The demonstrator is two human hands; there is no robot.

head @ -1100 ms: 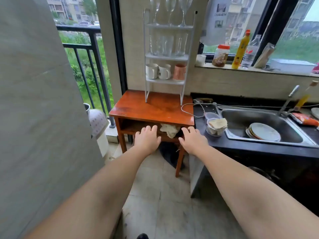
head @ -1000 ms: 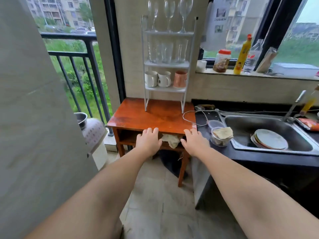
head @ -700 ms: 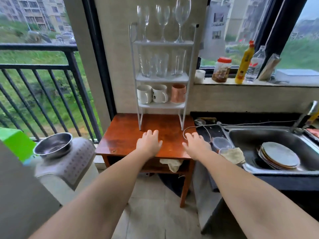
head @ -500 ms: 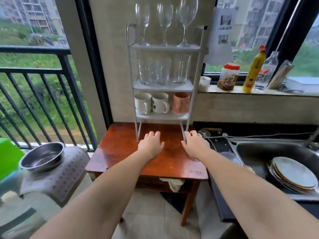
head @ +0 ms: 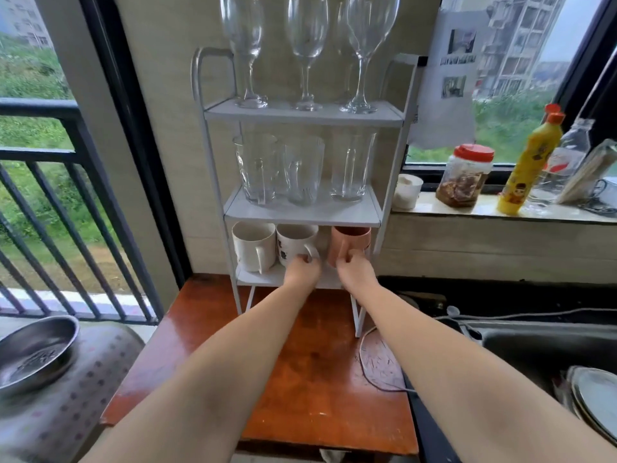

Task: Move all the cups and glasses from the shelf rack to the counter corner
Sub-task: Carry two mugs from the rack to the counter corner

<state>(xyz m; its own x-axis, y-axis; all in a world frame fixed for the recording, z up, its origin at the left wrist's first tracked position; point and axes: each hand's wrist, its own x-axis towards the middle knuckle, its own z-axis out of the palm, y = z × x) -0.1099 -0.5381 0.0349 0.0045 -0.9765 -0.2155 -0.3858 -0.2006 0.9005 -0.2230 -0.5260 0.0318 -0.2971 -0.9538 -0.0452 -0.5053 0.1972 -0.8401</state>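
Observation:
A white three-tier shelf rack stands on a wooden table. Three wine glasses stand on the top tier. Three clear tumblers fill the middle tier. On the bottom tier sit a white mug at the left, a second white mug with print in the middle and a copper-coloured cup at the right. My left hand pinches the handle of the printed white mug. My right hand grips the handle of the copper cup. Both cups still rest on the shelf.
A black counter with a sink and stacked plates lies to the right. The windowsill holds a small white cup, a jar and a yellow bottle. A steel bowl sits at the left. A cable crosses the table.
I have stepped closer to the rack. Both hands rose from the table top to the bottom tier and closed on the handles of the printed mug and the copper cup.

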